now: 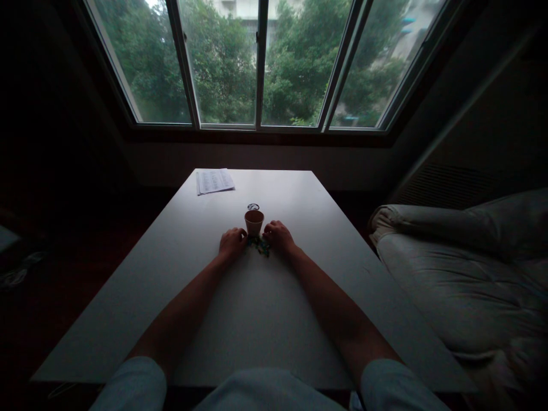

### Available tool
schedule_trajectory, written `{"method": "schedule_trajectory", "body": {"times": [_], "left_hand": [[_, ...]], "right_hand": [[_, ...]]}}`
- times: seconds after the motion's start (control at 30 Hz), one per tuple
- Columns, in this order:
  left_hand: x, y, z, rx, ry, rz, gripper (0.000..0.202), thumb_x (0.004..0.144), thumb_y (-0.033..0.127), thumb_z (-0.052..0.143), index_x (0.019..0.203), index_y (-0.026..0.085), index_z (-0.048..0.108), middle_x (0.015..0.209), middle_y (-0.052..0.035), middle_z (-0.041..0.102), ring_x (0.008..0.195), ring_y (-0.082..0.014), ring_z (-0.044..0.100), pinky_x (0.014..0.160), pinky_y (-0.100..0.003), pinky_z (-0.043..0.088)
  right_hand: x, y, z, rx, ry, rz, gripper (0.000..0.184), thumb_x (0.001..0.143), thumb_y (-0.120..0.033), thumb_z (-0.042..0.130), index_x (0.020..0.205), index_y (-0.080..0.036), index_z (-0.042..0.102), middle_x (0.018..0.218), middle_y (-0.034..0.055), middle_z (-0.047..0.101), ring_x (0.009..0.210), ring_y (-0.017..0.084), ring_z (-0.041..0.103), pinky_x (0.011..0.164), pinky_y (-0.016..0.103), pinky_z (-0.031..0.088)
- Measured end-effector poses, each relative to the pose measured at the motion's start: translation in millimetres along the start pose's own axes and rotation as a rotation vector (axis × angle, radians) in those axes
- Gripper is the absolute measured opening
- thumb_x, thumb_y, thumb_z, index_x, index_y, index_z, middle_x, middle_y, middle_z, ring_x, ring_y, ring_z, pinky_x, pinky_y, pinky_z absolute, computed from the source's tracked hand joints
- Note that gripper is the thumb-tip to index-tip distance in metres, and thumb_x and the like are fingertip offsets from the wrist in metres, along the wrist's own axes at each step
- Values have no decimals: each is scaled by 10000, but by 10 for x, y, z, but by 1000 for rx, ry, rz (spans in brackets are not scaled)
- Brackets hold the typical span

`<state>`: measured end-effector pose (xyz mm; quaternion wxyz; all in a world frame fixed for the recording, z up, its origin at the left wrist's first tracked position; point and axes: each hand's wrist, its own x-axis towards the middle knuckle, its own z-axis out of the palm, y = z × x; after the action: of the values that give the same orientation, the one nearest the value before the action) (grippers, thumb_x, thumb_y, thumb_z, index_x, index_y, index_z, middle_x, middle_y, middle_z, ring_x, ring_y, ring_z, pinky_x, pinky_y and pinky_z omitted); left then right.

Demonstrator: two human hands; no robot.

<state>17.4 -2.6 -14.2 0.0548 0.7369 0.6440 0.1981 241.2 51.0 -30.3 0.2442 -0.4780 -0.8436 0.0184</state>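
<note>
A paper cup (254,225) stands upright on the white table (265,319), its inside brownish. Right in front of it lies a small heap of dark green pieces (259,246), too small to name. My left hand (232,243) rests at the left of the cup and heap, fingers curled in. On the other side, my right hand (279,235) is close to the cup's right wall with fingers bent together. Whatever either hand may hold is too small and dark to see. Just behind the cup is a thin dark looped object (253,206).
Printed sheets of paper (214,181) lie at the table's far left corner. A sofa with a pale cover (462,274) stands along the right side. Beyond the far edge is a wall with a wide window (259,63). The room is dim.
</note>
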Motion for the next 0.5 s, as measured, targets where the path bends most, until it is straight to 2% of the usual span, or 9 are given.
{"method": "schedule_trajectory", "body": {"times": [0.27, 0.5], "left_hand": [[-11, -4, -14, -2, 2, 13, 199, 914, 332, 551, 1023, 244, 693, 1002, -60, 671, 933, -202, 584, 829, -312, 408], [-9, -5, -8, 1, 4, 9, 193, 916, 334, 544, 1003, 242, 690, 1012, -60, 671, 949, -203, 584, 834, -309, 406]], "right_hand": [[13, 6, 28, 33, 12, 50, 85, 881, -286, 694, 841, -218, 662, 901, 48, 650, 910, 193, 555, 779, 284, 416], [5, 7, 33, 89, 86, 70, 72, 904, -283, 639, 884, -214, 644, 814, 22, 660, 775, 165, 566, 726, 263, 406]]}}
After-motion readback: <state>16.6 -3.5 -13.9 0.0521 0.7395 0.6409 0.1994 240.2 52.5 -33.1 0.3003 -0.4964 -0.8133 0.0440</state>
